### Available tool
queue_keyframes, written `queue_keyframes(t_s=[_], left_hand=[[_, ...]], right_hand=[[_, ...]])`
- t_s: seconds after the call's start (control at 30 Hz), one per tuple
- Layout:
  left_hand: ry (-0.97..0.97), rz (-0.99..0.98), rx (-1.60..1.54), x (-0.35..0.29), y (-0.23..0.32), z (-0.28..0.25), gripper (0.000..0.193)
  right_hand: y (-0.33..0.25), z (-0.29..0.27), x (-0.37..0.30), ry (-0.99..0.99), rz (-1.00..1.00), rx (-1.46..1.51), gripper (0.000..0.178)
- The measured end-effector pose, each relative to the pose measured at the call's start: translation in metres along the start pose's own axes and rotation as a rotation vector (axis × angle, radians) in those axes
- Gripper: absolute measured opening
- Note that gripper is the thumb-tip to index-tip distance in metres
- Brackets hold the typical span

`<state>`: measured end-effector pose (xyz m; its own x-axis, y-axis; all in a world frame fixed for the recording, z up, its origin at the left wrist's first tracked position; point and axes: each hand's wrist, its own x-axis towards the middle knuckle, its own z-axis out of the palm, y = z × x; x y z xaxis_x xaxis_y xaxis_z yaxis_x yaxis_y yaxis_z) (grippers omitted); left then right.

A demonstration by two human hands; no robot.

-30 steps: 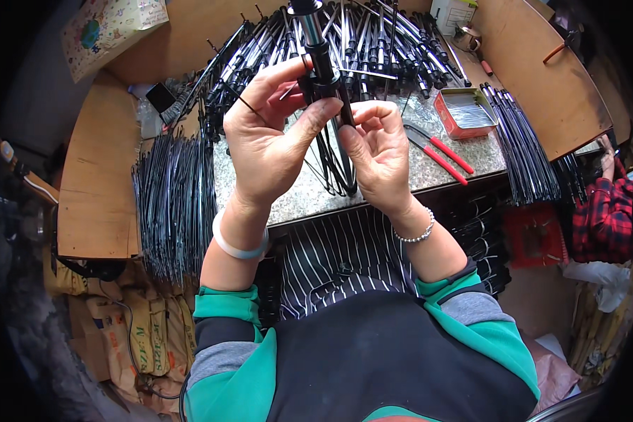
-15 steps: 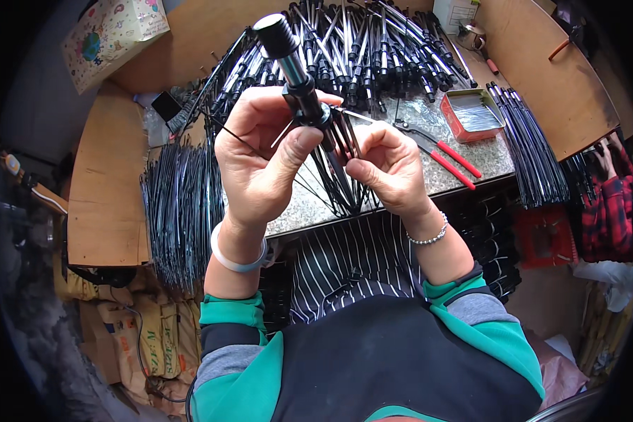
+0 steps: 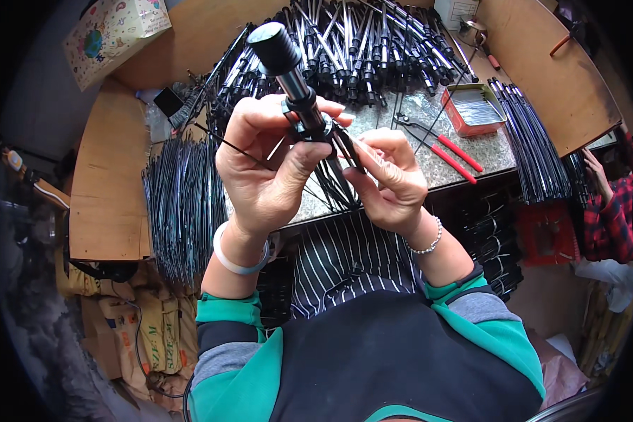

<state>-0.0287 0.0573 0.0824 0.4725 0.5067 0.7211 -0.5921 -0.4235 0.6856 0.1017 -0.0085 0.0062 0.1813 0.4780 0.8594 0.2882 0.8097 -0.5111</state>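
Observation:
My left hand (image 3: 260, 165) is closed round the shaft of an umbrella frame (image 3: 294, 86), its thumb pressed near the black collar. The shaft tilts, with its ribbed black handle end up and to the left, toward the head camera. Thin black ribs (image 3: 334, 184) hang from the collar down toward the table edge. My right hand (image 3: 394, 186) pinches some ribs just below the collar, between thumb and fingers; the fingertips partly hide them. A few stray ribs stick out beside my left hand.
Many umbrella shafts (image 3: 352, 53) are heaped at the back. Red-handled pliers (image 3: 451, 156) and a red tin (image 3: 466, 128) of thin wires lie right. Bundles of black ribs flank the table, left (image 3: 183, 204) and right (image 3: 531, 151). At far right another person's hand (image 3: 598, 174) shows.
The umbrella frame's handle end has dipped slightly down and left. My right hand's fingers have straightened and shifted along the ribs. The other person's hand at far right has moved a little.

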Motion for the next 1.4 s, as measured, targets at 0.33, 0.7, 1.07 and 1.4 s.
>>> queue_keyframes(t_s=[0.33, 0.7, 1.07, 1.4], left_hand=[[-0.048, 0.045, -0.009, -0.003, -0.003, -0.003, 0.032], [0.138, 0.144, 0.197, -0.005, -0.012, 0.011, 0.037], [0.152, 0.228, 0.426, -0.006, -0.002, 0.034, 0.048], [0.057, 0.296, 0.445, 0.0, 0.012, -0.015, 0.083]], right_hand=[[0.005, 0.001, 0.004, -0.013, -0.204, -0.22, 0.044], [-0.005, 0.013, 0.001, 0.029, -0.176, -0.407, 0.053], [-0.016, 0.017, -0.001, 0.082, 0.11, -0.211, 0.036], [0.008, -0.007, 0.014, -0.222, 0.442, 0.747, 0.039]])
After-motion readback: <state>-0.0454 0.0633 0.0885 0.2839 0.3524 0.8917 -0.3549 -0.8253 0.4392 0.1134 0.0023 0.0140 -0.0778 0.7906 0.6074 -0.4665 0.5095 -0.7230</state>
